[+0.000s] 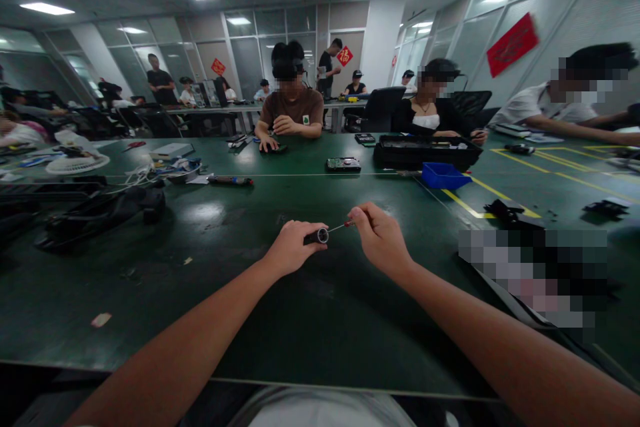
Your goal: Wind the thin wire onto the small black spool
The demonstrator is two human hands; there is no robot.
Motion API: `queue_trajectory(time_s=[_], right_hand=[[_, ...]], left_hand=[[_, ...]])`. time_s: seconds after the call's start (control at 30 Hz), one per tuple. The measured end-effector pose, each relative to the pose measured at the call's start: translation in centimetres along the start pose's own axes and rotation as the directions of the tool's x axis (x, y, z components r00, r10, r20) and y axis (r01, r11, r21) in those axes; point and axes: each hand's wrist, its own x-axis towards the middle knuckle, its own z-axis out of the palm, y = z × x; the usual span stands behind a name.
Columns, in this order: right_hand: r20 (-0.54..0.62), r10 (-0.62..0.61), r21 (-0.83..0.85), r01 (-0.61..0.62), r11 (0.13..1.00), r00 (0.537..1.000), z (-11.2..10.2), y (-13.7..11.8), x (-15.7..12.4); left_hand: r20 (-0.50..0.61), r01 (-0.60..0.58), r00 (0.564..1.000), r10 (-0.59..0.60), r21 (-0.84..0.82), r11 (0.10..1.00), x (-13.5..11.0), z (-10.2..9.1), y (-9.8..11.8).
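Over the middle of the green table, my left hand (294, 247) is closed around a short black cylinder (316, 237) that looks like a small flashlight. Its round, silver-rimmed end faces me and to the right. My right hand (376, 232) pinches a thin screwdriver (342, 225) with a red part by the fingertips. The metal shaft slants down-left, and its tip is at or very near the rim of the cylinder; whether they touch I cannot tell. Most of the screwdriver's handle is hidden by my fingers.
Ahead on the table (240, 320) lie a hard drive (343, 164), a blue bin (444, 175), a black tray (427, 152) and a pen-like tool (231, 180). Black parts (510, 213) are at right; a black bag-like item (107, 213) is at left. Several people sit across.
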Motion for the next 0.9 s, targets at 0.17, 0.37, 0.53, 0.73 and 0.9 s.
queue_trajectory(time_s=[0.17,0.37,0.53,0.73,0.9], right_hand=[[-0.042,0.092,0.252,-0.078,0.965,0.995,0.5,-0.1,0.2],[0.147,0.358,0.663,-0.361,0.656,0.922,0.7,1.9,1.9],[0.094,0.444,0.731,-0.364,0.577,0.891,1.0,3.8,2.5],[0.019,0.337,0.578,-0.285,0.765,0.941,1.2,3.4,1.9],[-0.006,0.207,0.389,-0.188,0.902,0.978,0.7,1.9,1.4]], left_hand=[[-0.046,0.067,0.997,-0.067,0.005,0.998,0.1,-0.3,0.1],[-0.119,-0.026,0.992,0.033,0.056,0.998,0.4,-0.7,0.2],[-0.033,0.048,0.998,-0.046,0.078,0.996,0.8,-0.1,-0.5],[-0.027,0.063,0.998,-0.062,0.056,0.996,0.7,0.1,-0.4],[-0.043,0.073,0.997,-0.071,0.054,0.996,0.7,0.1,-0.2]])
